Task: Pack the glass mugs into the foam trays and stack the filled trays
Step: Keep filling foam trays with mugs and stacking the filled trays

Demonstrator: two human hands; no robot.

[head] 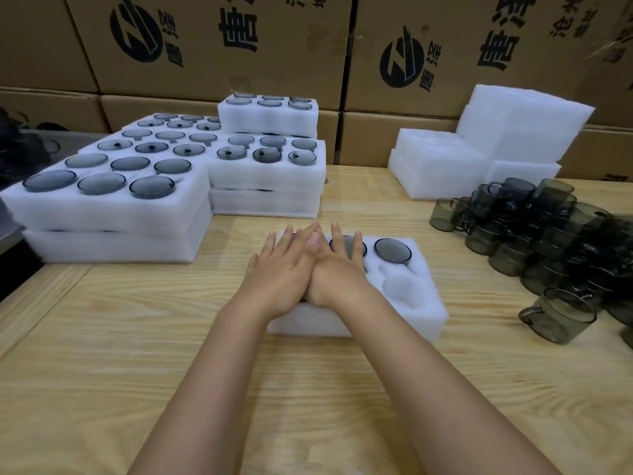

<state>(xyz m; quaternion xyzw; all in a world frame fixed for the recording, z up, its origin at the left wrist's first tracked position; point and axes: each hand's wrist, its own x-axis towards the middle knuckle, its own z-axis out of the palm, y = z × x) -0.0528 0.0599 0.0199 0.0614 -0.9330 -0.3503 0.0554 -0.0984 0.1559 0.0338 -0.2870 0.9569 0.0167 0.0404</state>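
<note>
My left grip (283, 269) and right grip (339, 273) press flat on the foam tray (428, 305), fingers straight, touching each other, clamping nothing.

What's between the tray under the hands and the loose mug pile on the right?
Nothing: bare table separates tray from mug pile, per head view.

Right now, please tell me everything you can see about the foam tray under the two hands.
The foam tray is a white, soft-looking block with round pockets. It lies flat on the wooden table. Two far pockets show dark glass mugs; a near pocket on the right is empty. The left hand and the right hand rest flat on its left part, fingers straight, hiding the pockets there.
</note>
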